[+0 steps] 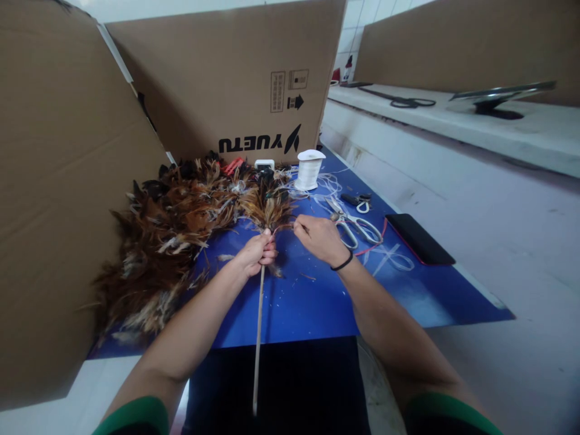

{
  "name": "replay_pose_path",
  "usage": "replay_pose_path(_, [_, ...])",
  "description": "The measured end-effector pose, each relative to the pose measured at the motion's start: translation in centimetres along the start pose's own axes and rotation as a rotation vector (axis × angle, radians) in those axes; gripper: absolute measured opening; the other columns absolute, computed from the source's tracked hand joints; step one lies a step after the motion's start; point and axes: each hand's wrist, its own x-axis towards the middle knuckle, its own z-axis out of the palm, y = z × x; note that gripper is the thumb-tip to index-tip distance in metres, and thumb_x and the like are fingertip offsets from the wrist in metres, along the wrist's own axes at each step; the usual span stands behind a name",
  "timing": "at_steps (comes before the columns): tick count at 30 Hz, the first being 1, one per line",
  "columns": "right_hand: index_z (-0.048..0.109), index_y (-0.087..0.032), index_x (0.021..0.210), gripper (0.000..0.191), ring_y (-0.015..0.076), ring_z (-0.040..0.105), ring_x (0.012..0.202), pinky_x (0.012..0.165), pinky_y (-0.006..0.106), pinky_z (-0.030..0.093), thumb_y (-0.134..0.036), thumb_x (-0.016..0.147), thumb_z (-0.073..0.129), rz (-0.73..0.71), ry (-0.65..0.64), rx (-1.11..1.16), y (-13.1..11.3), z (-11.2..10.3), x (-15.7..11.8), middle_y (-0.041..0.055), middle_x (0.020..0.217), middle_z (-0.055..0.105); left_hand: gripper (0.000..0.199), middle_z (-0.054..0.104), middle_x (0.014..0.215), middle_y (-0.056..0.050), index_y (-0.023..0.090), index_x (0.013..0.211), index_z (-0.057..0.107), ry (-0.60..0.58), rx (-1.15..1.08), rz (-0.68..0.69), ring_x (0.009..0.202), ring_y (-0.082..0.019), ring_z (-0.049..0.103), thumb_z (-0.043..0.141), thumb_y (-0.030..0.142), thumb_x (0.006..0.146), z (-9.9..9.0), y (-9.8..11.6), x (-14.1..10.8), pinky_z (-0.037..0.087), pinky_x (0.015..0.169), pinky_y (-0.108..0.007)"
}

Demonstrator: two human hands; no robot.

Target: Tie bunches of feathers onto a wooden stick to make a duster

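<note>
My left hand is closed around a thin wooden stick just below a bunch of brown feathers at its top. The stick's lower end hangs past the table's front edge. To the right, my right hand pinches a thin reddish strand that runs across to the base of the bunch. Silver scissors lie just beyond my right hand, with a red cord beside them. A large heap of brown feathers covers the left side of the blue table.
A white spool stands at the back amid clear ribbon. Black-handled clippers and a black phone lie at the right. Cardboard panels wall the back and left. A ledge at the right holds black scissors.
</note>
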Motion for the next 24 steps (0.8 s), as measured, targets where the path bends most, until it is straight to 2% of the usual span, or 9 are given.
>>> replay_pose_path(4, [0.054, -0.018, 0.066, 0.026, 0.0118, 0.048, 0.058, 0.057, 0.026, 0.026, -0.026, 0.087, 0.041, 0.01, -0.017, 0.051, 0.3, -0.3, 0.1, 0.0014, 0.065, 0.06, 0.031, 0.023, 0.05, 0.009, 0.018, 0.067, 0.034, -0.008, 0.041, 0.018, 0.033, -0.001, 0.017, 0.036, 0.034, 0.093, 0.1, 0.2, -0.3, 0.007, 0.032, -0.012])
replay_pose_path(10, [0.059, -0.018, 0.068, 0.023, 0.0106, 0.049, 0.058, 0.058, 0.024, 0.032, -0.026, 0.086, 0.047, -0.041, 0.018, 0.223, 1.6, -2.1, 0.3, 0.0, 0.067, 0.06, 0.034, 0.028, 0.05, 0.01, 0.018, 0.067, 0.032, 0.078, 0.194, 0.113, 0.033, 0.0, 0.019, 0.048, 0.04, 0.088, 0.8, 0.8, -1.1, 0.008, 0.034, -0.011])
replay_pose_path(15, [0.064, -0.018, 0.076, 0.022, 0.0123, 0.054, 0.066, 0.064, 0.025, 0.036, -0.028, 0.088, 0.048, -0.131, 0.096, 0.142, 1.6, -4.5, 0.4, 0.0026, 0.075, 0.063, 0.035, 0.028, 0.05, 0.01, 0.019, 0.066, 0.032, 0.121, 0.34, 0.144, 0.032, -0.001, 0.022, 0.047, 0.041, 0.088, 2.2, 1.1, -1.8, 0.01, 0.034, -0.012])
replay_pose_path(19, [0.066, -0.017, 0.081, 0.023, 0.0132, 0.055, 0.068, 0.067, 0.026, 0.038, -0.029, 0.088, 0.048, -0.189, 0.121, 0.062, 0.8, -6.6, 0.0, 0.0045, 0.079, 0.064, 0.033, 0.027, 0.049, 0.01, 0.019, 0.065, 0.032, 0.088, 0.382, 0.158, 0.032, -0.001, 0.022, 0.043, 0.036, 0.09, 3.1, 1.6, -2.2, 0.012, 0.034, -0.012])
replay_pose_path(24, [0.066, -0.017, 0.074, 0.02, 0.01, 0.049, 0.056, 0.058, 0.024, 0.037, -0.029, 0.085, 0.055, -0.174, 0.086, 0.282, -0.4, -9.4, -0.9, 0.0007, 0.063, 0.06, 0.033, 0.026, 0.05, 0.01, 0.018, 0.067, 0.033, 0.013, 0.284, 0.136, 0.034, -0.001, 0.019, 0.045, 0.04, 0.089, 2.7, 2.3, -1.7, 0.009, 0.035, -0.012])
